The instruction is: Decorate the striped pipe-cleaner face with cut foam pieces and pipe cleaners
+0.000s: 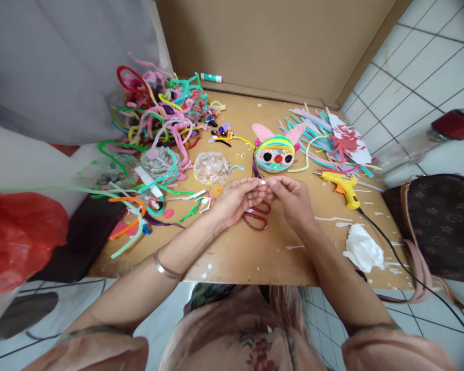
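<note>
A small round white piece (263, 182) sits at the fingertips where my two hands meet. My left hand (237, 200) is closed in a pinch at it, palm partly turned up. From the other side, the thumb and forefinger of my right hand (293, 200) press together at the same piece. Red-handled scissors (256, 222) lie beneath my hands, their blades hidden. Just beyond stands a round decorated face (276, 161) with pink ears, black eyes, a red nose and coloured pipe-cleaner stripes. A clear plastic dome (212, 167) rests to its left.
A tangled heap of pipe cleaners (166, 111) covers the back left. At right lie a yellow hot glue gun (342, 186) with a trailing black cord, crumpled white tissue (364, 248) and a brown handbag (436, 226). A glue stick (211, 78) lies by the back board.
</note>
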Demonstrator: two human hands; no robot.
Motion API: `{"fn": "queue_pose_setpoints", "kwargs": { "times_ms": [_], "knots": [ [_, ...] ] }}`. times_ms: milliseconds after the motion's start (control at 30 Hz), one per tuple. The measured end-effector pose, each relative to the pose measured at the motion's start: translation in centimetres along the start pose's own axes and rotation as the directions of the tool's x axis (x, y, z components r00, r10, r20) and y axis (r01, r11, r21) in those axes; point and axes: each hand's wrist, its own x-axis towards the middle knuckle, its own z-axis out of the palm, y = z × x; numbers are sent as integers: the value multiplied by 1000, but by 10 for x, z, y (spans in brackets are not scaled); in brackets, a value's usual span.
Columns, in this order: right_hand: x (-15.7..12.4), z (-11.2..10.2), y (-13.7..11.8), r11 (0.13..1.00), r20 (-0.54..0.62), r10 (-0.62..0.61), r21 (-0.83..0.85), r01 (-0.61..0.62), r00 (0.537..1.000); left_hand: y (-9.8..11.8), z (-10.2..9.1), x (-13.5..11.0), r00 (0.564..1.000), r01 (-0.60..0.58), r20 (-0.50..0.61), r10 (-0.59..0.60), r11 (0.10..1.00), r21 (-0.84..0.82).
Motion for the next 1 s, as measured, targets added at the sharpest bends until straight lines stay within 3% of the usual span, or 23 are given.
{"fn": "queue_pose_setpoints", "kwargs": {
  "times_ms": [700,833,1000],
  "knots": [
    [0,2,-3,994,48,23,108,-28,999,-6,-4,6,998,-67,-16,69,995,75],
    [-1,3,-5,994,46,39,103,-43,998,-10,-5,8,992,-121,-9,122,988,96],
    [-2,7,-4,994,-26,81,76,-79,996,-18,-7,12,963,-264,-16,271,948,179]
  ]
}}
